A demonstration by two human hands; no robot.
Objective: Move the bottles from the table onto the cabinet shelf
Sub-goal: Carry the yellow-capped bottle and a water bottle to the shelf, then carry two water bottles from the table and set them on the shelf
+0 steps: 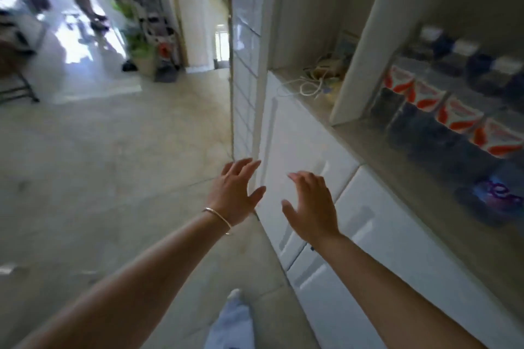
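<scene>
Both grips released and empty, left hand (236, 193) and right hand (310, 207) level beside cabinet (312, 150); no bottles in view, shelf (397, 156) lying right, nearer right hand.

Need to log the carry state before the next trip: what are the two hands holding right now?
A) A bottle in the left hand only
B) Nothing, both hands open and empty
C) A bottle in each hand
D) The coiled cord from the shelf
B: the left hand and the right hand both show spread fingers in front of the white cabinet doors, with no bottle in either, and the coiled cord lies untouched on the shelf.
</scene>
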